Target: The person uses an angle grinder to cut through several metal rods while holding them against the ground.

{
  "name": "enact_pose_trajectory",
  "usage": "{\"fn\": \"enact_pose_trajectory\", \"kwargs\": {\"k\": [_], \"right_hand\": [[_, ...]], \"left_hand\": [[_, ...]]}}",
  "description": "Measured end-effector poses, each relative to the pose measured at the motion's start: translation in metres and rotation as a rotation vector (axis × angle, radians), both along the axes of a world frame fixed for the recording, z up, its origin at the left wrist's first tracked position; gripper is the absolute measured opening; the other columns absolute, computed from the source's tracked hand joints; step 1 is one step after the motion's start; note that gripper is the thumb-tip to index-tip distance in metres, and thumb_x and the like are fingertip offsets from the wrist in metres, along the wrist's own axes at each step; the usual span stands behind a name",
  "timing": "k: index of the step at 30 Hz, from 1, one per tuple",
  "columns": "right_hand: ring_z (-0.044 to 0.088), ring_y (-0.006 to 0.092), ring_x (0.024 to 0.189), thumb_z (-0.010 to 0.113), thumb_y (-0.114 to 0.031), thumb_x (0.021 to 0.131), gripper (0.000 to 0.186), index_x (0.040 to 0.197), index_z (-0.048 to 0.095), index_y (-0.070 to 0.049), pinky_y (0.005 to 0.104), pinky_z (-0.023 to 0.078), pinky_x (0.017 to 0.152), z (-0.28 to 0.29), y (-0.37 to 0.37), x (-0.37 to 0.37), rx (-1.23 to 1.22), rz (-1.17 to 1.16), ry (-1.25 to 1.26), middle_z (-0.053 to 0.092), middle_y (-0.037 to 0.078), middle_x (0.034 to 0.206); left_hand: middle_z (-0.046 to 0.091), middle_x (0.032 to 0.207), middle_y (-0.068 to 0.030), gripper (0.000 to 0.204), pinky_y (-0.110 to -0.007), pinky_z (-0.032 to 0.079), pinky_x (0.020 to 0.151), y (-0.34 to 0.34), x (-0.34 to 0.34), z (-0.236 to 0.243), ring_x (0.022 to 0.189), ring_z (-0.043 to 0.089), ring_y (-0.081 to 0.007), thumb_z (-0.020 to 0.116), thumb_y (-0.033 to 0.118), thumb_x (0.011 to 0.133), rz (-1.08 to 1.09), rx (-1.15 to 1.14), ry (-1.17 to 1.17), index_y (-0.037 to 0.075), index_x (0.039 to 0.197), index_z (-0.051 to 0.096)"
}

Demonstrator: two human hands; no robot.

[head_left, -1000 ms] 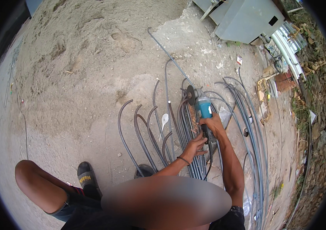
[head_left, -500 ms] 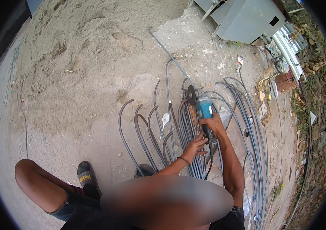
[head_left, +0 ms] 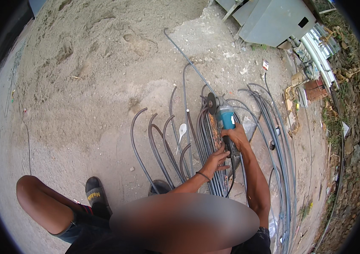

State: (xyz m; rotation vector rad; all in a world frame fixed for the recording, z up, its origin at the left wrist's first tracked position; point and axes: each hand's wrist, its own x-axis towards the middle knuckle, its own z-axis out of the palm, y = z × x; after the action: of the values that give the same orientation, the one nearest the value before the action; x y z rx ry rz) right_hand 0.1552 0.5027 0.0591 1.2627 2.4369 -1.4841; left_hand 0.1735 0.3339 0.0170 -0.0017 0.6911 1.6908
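Note:
My right hand (head_left: 237, 136) grips the teal angle grinder (head_left: 226, 117) around its body. My left hand (head_left: 217, 161) is on the black rear end of the grinder, its fingers partly curled round it, with a band on the wrist. The dark disc (head_left: 211, 103) rests at a bundle of long steel bars (head_left: 214, 178) on the ground, and orange sparks (head_left: 213, 127) stream along the bars toward me. The bars' far ends are bent into hooks (head_left: 139, 112). A black power cord runs down from the grinder's rear.
More bent bars (head_left: 276, 144) lie at the right, and a white spoon-shaped object (head_left: 182, 131) lies left of the bundle. A grey metal box (head_left: 273, 25), white pipes (head_left: 317, 55) and rubble (head_left: 353, 139) are at the right edge. My sandalled foot (head_left: 97, 194) stands on gritty ground (head_left: 82, 63).
The spray of sparks looks brighter and longer than a second ago. Both hands and the grinder hold nearly the same position, sitting very slightly higher in the picture.

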Motion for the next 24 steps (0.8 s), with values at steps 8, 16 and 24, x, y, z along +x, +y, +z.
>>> {"fn": "enact_pose_trajectory", "kwargs": {"k": [8,16,24], "right_hand": [[0.060,0.0204,0.067,0.074,-0.013,0.059,0.035,0.088,0.066,0.004,0.0334,0.048,0.064,-0.002,0.000,0.000,-0.016,0.008,0.007,0.066,0.010,0.077],[0.059,0.0203,0.067,0.074,-0.012,0.059,0.034,0.088,0.066,0.003,0.0338,0.047,0.063,0.000,-0.001,-0.002,-0.031,-0.008,-0.036,0.065,0.009,0.076],[0.060,0.0211,0.068,0.074,-0.013,0.059,0.034,0.088,0.067,0.003,0.0337,0.048,0.066,-0.004,0.001,-0.001,0.016,-0.006,-0.037,0.066,0.010,0.078]], "left_hand": [[0.024,0.160,-0.0125,0.079,-0.050,0.038,0.111,0.001,0.001,-0.009,0.149,0.019,-0.0376,0.054,0.036,0.099,-0.017,0.012,0.008,0.017,0.160,0.007],[0.024,0.160,-0.0140,0.079,-0.050,0.038,0.111,-0.002,-0.002,-0.001,0.148,0.021,-0.0385,0.054,0.035,0.099,-0.016,0.019,0.022,0.017,0.160,0.007],[0.027,0.159,-0.0157,0.084,-0.048,0.041,0.108,-0.001,-0.002,-0.003,0.147,0.027,-0.0339,0.061,0.038,0.095,-0.017,-0.008,0.021,0.021,0.160,0.009]]}}
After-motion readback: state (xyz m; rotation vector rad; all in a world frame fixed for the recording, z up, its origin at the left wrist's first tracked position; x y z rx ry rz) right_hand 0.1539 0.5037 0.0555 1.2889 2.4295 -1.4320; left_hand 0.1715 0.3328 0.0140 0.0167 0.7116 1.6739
